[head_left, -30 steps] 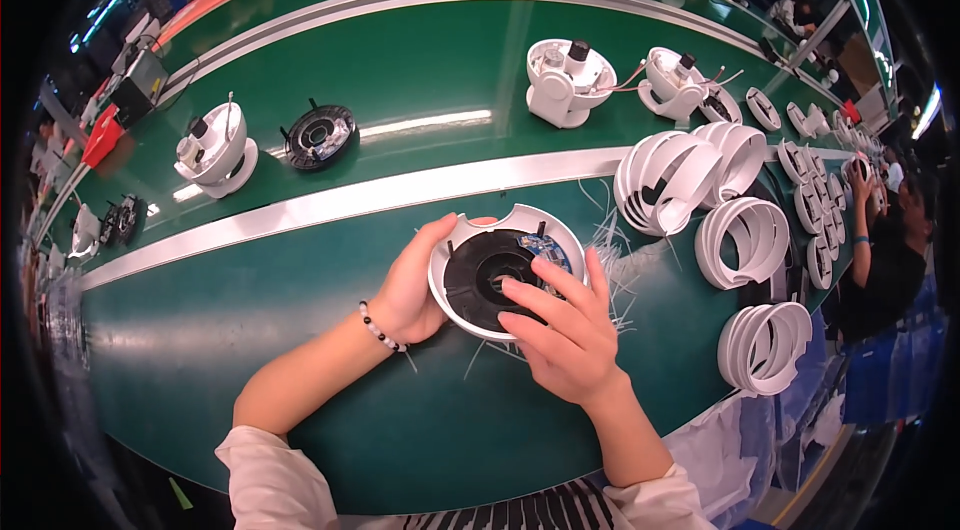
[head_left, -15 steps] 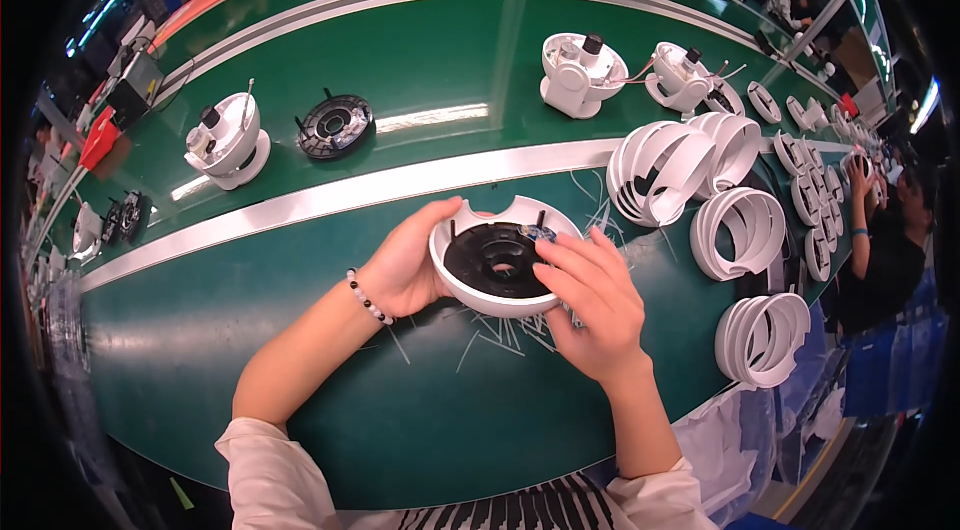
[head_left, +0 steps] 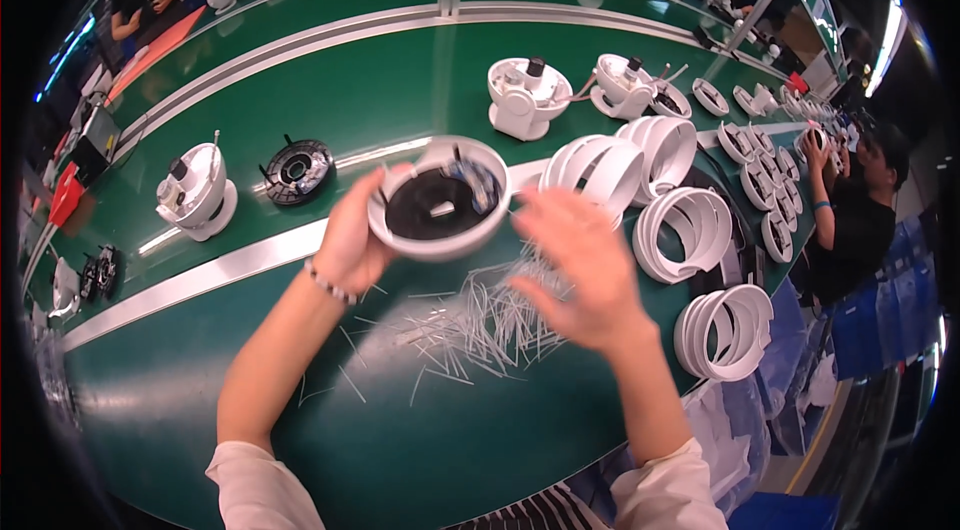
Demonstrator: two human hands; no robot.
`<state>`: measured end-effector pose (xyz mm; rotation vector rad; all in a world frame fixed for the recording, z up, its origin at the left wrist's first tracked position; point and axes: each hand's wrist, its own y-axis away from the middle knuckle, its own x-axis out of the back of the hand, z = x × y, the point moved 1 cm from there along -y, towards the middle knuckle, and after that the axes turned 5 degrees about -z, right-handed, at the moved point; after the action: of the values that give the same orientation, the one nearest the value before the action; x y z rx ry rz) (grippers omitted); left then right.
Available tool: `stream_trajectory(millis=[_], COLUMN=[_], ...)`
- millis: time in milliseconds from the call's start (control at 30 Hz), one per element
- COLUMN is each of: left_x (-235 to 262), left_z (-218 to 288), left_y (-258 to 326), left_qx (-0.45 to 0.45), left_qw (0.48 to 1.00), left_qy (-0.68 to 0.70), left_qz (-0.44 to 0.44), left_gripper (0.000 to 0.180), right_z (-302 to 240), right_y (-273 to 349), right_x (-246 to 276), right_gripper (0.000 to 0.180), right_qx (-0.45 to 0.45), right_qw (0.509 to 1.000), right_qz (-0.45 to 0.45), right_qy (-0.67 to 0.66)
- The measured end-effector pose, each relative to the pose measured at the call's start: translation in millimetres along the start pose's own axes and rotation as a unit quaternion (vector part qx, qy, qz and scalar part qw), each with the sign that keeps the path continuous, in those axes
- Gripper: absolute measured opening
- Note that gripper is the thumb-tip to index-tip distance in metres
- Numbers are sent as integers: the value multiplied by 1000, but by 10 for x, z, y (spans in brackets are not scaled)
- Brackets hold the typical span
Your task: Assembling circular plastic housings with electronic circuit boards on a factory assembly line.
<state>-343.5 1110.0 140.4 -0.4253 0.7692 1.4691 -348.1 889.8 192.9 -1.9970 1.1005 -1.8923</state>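
My left hand [head_left: 358,235] grips the left side of a round white housing [head_left: 440,250] and holds it up above the table. Inside this shell sits a black round insert [head_left: 425,210] with a hole in its middle and a small circuit board [head_left: 478,185] at its right side. Just to the right of the housing, apart from it, is my right hand [head_left: 580,265], fingers spread and holding nothing, somewhat blurred. Beneath both hands a loose heap of thin pale strips [head_left: 500,320] lies on the green table.
Stacked white rings [head_left: 685,235] stand to the right. Beyond the metal strip are a white camera-like unit [head_left: 198,192], a black round part [head_left: 298,172] and further white units [head_left: 528,95]. A co-worker [head_left: 865,190] sits at the far right; others are across the bench.
My right hand has come off the housing and opened at its right. My left hand has moved the housing left and up, uncovering the strips. The whole view has shifted.
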Motion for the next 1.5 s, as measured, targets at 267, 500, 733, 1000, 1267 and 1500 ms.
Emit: stream_trajectory(millis=[267,500,733,1000,1267,1500], left_x=[360,630,1061,1474,1433,1212], left_z=[168,254,939,1046,953,844], left_y=[-1164,-1428,-839,-656,-98,531], left_qx=[-24,-260,-119,-105,-228,-276], left_qw=[997,793,499,536,814,887], left_qy=[-24,-504,-842,-799,-514,-357], left_qz=[62,224,166,254,146,102], left_gripper=[44,43,37,37,27,18], right_z=[592,689,-298,-1367,-1428,-1684], right_y=[-26,34,11,173,489,114], right_x=[167,30,425,87,-564,-428], right_gripper=[52,63,45,17,13,71], right_qx=[-389,-410,-316,-44,90,-35], right_qw=[910,888,933,979,904,915], right_qz=[92,154,117,-171,-393,-367], right_qy=[110,-140,126,-107,-144,-163])
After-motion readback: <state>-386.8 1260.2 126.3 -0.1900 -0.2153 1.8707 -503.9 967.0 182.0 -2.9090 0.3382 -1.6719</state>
